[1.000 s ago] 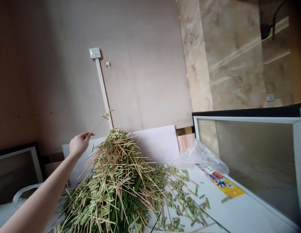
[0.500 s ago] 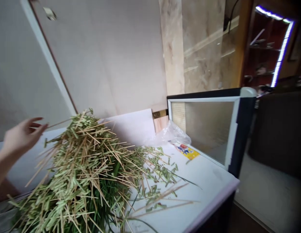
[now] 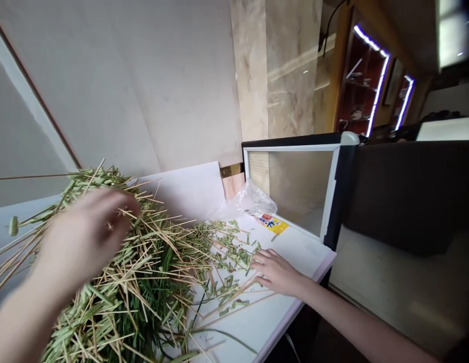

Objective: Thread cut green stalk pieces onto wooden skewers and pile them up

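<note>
A large heap of thin wooden skewers threaded with short green stem pieces (image 3: pixel 117 297) covers the left of the white table (image 3: pixel 310 257), with longer dark green stalks among it. My left hand (image 3: pixel 91 232) is over the upper part of this heap, blurred by motion. Its fingers curl inward, and whether they grip a skewer is unclear. On the table to the right of the heap rests my right hand (image 3: pixel 274 272), fingers partly spread and bent, beside loose green pieces (image 3: pixel 230 252) and bare skewers (image 3: pixel 238 292). No held thing shows in it.
A clear plastic bag (image 3: pixel 253 199) and a yellow printed packet (image 3: pixel 270 222) lie by the framed glass panel (image 3: pixel 295 186) at the table's right. A grey wall (image 3: pixel 174 91) stands behind. A dark seat-like shape (image 3: pixel 401 196) is beyond the panel.
My left hand has moved right, from beside the heap to over it. My right hand has come into view onto the table. The view has turned to the right.
</note>
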`<state>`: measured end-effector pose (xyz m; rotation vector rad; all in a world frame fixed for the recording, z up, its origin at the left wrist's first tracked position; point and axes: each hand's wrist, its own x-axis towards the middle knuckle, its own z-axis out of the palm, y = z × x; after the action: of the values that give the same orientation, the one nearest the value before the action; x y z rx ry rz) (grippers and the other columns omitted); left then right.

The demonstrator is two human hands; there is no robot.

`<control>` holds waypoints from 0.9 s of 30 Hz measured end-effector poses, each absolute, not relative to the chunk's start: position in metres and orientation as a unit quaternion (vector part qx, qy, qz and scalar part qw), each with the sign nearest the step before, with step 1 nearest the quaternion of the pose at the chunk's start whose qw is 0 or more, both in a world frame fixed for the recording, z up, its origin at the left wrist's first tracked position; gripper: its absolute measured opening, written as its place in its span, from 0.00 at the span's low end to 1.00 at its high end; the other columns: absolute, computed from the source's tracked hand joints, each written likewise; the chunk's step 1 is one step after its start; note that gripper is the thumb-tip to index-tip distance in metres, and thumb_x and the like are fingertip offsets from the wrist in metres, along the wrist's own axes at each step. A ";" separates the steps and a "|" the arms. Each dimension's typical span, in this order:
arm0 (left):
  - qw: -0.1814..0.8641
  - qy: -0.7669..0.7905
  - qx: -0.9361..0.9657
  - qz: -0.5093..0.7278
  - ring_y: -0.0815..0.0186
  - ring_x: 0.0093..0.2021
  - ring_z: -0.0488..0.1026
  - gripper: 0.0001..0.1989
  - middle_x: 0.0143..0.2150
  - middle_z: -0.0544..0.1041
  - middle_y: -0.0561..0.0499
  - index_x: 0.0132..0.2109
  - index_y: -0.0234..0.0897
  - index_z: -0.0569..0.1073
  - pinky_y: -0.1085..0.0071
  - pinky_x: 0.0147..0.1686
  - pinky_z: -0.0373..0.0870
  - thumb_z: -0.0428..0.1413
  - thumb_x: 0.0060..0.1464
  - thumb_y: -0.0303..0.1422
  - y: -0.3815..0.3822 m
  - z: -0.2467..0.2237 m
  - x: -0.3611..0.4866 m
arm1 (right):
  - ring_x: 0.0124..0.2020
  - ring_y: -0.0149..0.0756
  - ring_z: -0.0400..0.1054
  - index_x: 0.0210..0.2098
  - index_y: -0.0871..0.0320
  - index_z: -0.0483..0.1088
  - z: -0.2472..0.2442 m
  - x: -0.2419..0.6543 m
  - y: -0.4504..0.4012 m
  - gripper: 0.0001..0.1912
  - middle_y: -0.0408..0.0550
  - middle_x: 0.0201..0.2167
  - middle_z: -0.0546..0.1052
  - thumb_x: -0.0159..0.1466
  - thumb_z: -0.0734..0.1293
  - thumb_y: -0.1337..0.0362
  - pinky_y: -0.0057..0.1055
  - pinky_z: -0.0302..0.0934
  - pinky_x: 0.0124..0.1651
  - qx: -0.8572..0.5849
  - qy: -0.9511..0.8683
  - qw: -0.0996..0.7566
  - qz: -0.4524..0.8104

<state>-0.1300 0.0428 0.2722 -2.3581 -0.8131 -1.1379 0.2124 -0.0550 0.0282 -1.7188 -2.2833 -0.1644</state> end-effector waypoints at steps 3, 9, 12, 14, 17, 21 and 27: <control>0.135 -0.231 -0.933 -0.240 0.63 0.30 0.69 0.12 0.29 0.74 0.51 0.30 0.40 0.72 0.68 0.32 0.61 0.47 0.57 0.28 0.020 0.224 -0.085 | 0.53 0.47 0.68 0.45 0.59 0.76 0.031 0.223 -0.011 0.11 0.54 0.46 0.79 0.69 0.64 0.61 0.43 0.59 0.56 -0.607 -0.784 0.104 -0.074; 0.095 -0.273 -0.942 -0.173 0.56 0.41 0.71 0.12 0.36 0.76 0.46 0.34 0.37 0.72 0.62 0.43 0.65 0.47 0.58 0.19 0.031 0.134 -0.017 | 0.54 0.45 0.70 0.44 0.61 0.76 0.029 0.247 0.073 0.10 0.52 0.47 0.80 0.70 0.66 0.62 0.49 0.62 0.59 -0.691 -0.717 0.031 -0.086; 0.098 -0.293 -0.932 -0.187 0.53 0.49 0.70 0.13 0.45 0.76 0.43 0.43 0.37 0.74 0.57 0.50 0.65 0.49 0.57 0.20 0.051 0.102 -0.002 | 0.53 0.44 0.72 0.44 0.62 0.76 0.024 0.255 0.109 0.12 0.51 0.47 0.80 0.70 0.67 0.59 0.48 0.65 0.58 -0.737 -0.671 0.005 -0.080; 0.091 -0.299 -0.932 -0.185 0.52 0.52 0.69 0.16 0.50 0.75 0.42 0.49 0.36 0.73 0.56 0.52 0.65 0.49 0.56 0.20 0.062 0.084 0.001 | 0.52 0.43 0.73 0.45 0.62 0.76 0.019 0.256 0.129 0.12 0.51 0.47 0.80 0.70 0.67 0.59 0.48 0.66 0.57 -0.760 -0.645 -0.012 -0.076; 0.078 -0.303 -0.933 -0.178 0.50 0.55 0.68 0.21 0.53 0.74 0.41 0.55 0.35 0.71 0.53 0.56 0.65 0.50 0.56 0.20 0.071 0.065 0.002 | 0.52 0.43 0.73 0.45 0.61 0.76 0.010 0.255 0.155 0.12 0.51 0.48 0.80 0.70 0.67 0.59 0.48 0.67 0.57 -0.779 -0.623 -0.028 -0.069; 0.063 -0.300 -0.934 -0.184 0.49 0.57 0.67 0.26 0.56 0.73 0.41 0.60 0.36 0.69 0.48 0.61 0.62 0.50 0.55 0.21 0.073 0.056 0.001 | 0.54 0.44 0.73 0.47 0.62 0.75 -0.002 0.250 0.180 0.12 0.52 0.50 0.79 0.69 0.69 0.60 0.48 0.68 0.57 -0.791 -0.608 -0.038 -0.051; 0.029 -0.301 -0.935 -0.184 0.49 0.58 0.67 0.23 0.55 0.73 0.41 0.56 0.37 0.71 0.45 0.63 0.59 0.49 0.53 0.22 0.073 0.064 -0.002 | 0.50 0.42 0.75 0.49 0.62 0.74 -0.006 0.245 0.198 0.12 0.51 0.50 0.79 0.68 0.70 0.62 0.46 0.71 0.53 -0.802 -0.595 -0.056 -0.022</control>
<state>-0.0022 0.0727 0.0640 -2.8840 -0.9287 -0.5681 0.2446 0.1981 -0.0055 -2.6129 -1.9373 -0.0701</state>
